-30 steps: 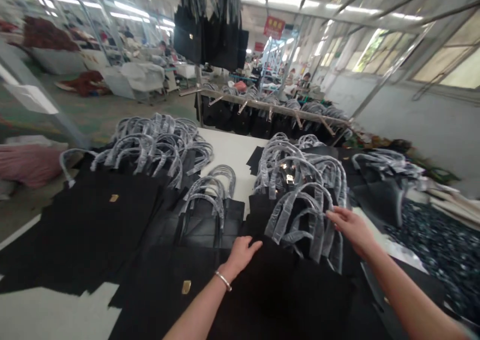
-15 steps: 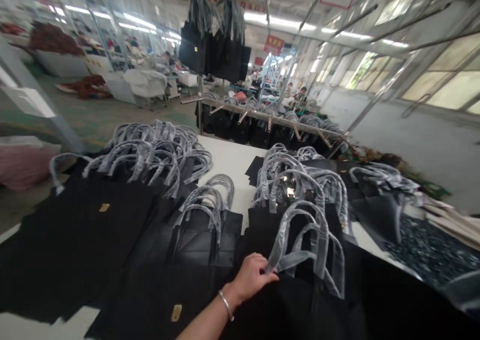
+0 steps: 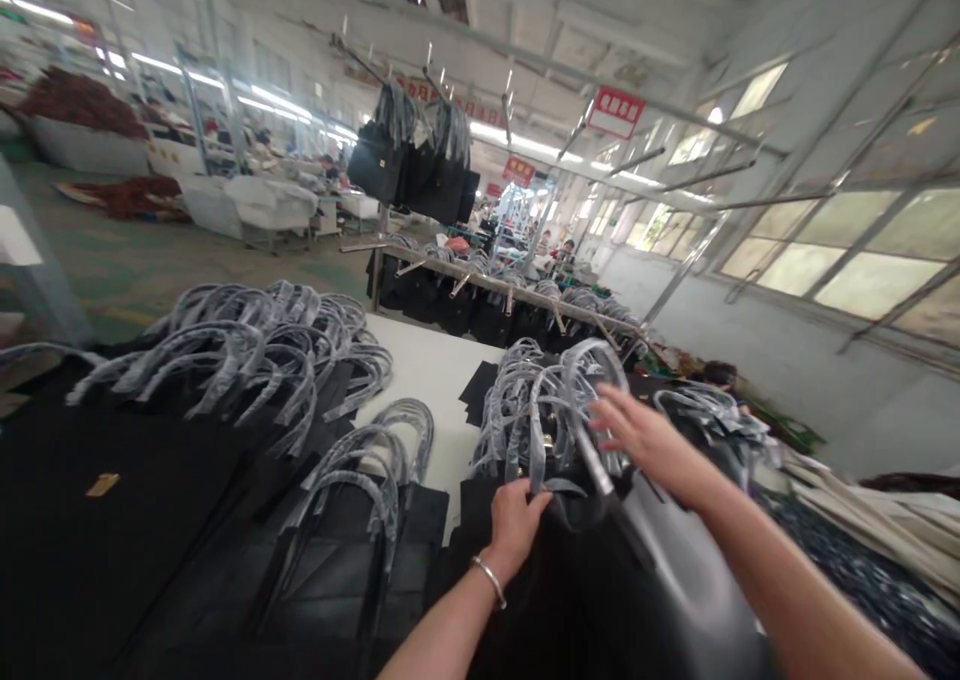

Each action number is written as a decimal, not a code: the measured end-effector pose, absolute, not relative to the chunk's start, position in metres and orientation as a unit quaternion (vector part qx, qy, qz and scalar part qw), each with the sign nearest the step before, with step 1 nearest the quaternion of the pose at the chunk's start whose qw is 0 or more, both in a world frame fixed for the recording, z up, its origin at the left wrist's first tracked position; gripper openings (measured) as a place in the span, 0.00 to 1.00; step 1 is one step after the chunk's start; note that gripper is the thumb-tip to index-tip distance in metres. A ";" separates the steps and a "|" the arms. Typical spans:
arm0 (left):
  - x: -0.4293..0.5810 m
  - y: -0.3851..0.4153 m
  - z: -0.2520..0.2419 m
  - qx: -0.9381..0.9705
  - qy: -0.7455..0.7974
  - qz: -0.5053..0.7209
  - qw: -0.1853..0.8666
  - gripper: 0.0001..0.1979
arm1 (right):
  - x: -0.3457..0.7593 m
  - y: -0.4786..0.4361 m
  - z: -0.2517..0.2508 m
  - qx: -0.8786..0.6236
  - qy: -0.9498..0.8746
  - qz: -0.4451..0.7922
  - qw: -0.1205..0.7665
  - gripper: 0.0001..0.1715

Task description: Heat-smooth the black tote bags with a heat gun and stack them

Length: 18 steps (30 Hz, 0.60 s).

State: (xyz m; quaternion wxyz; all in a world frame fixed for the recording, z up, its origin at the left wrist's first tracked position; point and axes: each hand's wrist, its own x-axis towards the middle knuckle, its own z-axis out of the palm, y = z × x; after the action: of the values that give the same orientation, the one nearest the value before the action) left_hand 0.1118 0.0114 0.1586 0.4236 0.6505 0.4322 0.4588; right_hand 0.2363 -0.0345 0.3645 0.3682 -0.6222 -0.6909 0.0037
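Observation:
A black tote bag point(image 3: 570, 580) with plastic-wrapped handles point(image 3: 585, 410) lies on top of a pile in front of me. My left hand point(image 3: 516, 520), a bracelet on its wrist, is closed on the bag's top edge beside one wrapped handle. My right hand point(image 3: 645, 438) reaches over the bag with fingers apart, touching the raised handle loop. The bag's mouth seems lifted toward me.
Stacks of black bags with wrapped handles point(image 3: 247, 350) cover the white table point(image 3: 427, 370) at left and centre. A rack of hanging black bags point(image 3: 420, 160) stands beyond. A low bar with more bags point(image 3: 510, 295) crosses behind. Windows line the right wall.
My right hand came back into view and reached onto the handle loop. The left hand shifted up to the bag's top edge. The camera tilted upward.

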 end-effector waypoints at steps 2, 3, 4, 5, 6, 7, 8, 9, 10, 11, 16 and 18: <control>0.107 0.016 0.150 0.644 0.434 0.463 0.428 0.05 | 0.236 -0.045 0.329 -0.642 -0.695 -0.023 0.322 0.25; 0.104 0.018 0.146 0.641 0.434 0.464 0.431 0.04 | 0.243 -0.056 0.307 -0.664 -0.673 -0.065 0.321 0.28; 0.100 0.019 0.142 0.639 0.434 0.465 0.432 0.04 | 0.254 -0.069 0.283 -0.687 -0.633 -0.120 0.336 0.33; 0.097 0.021 0.137 0.640 0.434 0.467 0.429 0.04 | 0.269 -0.084 0.258 -0.717 -0.571 -0.178 0.359 0.39; 0.093 0.021 0.132 0.643 0.438 0.468 0.418 0.04 | 0.286 -0.100 0.234 -0.745 -0.521 -0.205 0.362 0.46; 0.090 0.022 0.127 0.651 0.446 0.469 0.397 0.04 | 0.304 -0.117 0.210 -0.777 -0.485 -0.197 0.350 0.54; 0.087 0.023 0.121 0.660 0.455 0.471 0.368 0.05 | 0.322 -0.133 0.187 -0.814 -0.439 -0.160 0.344 0.63; 0.085 0.024 0.116 0.670 0.463 0.473 0.338 0.06 | 0.336 -0.149 0.165 -0.854 -0.378 -0.102 0.342 0.68; 0.083 0.024 0.111 0.679 0.467 0.475 0.310 0.07 | 0.347 -0.163 0.143 -0.872 -0.338 -0.043 0.353 0.69; 0.082 0.024 0.107 0.687 0.467 0.477 0.289 0.07 | 0.353 -0.175 0.123 -0.879 -0.319 -0.005 0.355 0.67; 0.085 -0.010 0.108 0.637 0.463 0.571 0.235 0.14 | 0.340 -0.199 0.045 -0.888 -0.267 0.031 0.373 0.59; 0.086 -0.049 0.115 0.617 0.438 0.621 0.205 0.18 | 0.332 -0.195 0.029 -0.892 -0.246 0.014 0.378 0.56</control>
State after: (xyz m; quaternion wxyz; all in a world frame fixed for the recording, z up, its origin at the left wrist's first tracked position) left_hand 0.0861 -0.0488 0.1147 0.2050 0.6169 0.4379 0.6211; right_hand 0.3320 -0.1953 0.0292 0.3779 -0.8924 -0.2462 0.0145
